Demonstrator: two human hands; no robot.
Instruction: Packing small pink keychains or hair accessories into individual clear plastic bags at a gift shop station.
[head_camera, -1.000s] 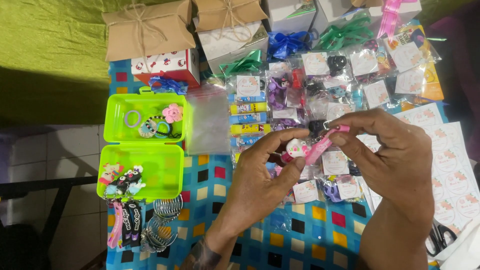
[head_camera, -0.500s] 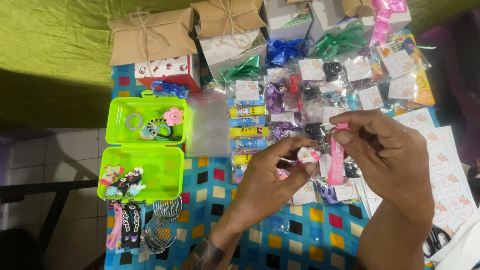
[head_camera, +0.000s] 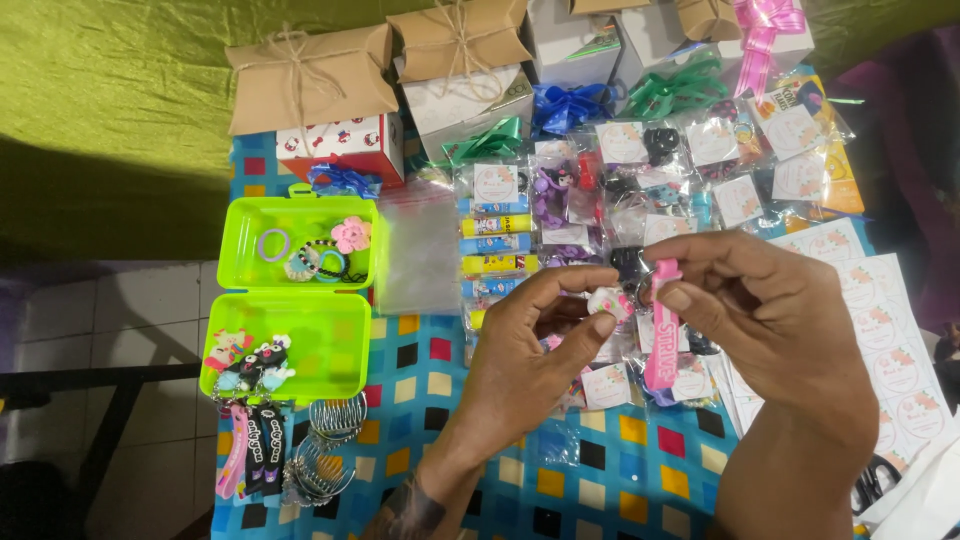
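left hand (head_camera: 540, 345) pinches a small white charm (head_camera: 606, 303); right hand (head_camera: 770, 310) pinches the pink strap (head_camera: 662, 335) top. both held between hands. lime case (head_camera: 290, 300) lies open left of them, packets (head_camera: 640, 190) beyond.

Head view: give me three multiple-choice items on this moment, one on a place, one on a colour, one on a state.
1. Where does the open box lie?
A. left of the hands
B. right of the hands
C. on the sticker sheets

2. What colour is the strap hanging from the right hand?
A. blue
B. pink
C. black

3. How is the left hand holding the small charm?
A. flat on an open palm
B. pinched between thumb and fingers
C. not touching it

Answers:
1 A, the lime-green box sits at the left edge of the checked cloth.
2 B, the strap is bright pink.
3 B, thumb and fingertips close on the charm.
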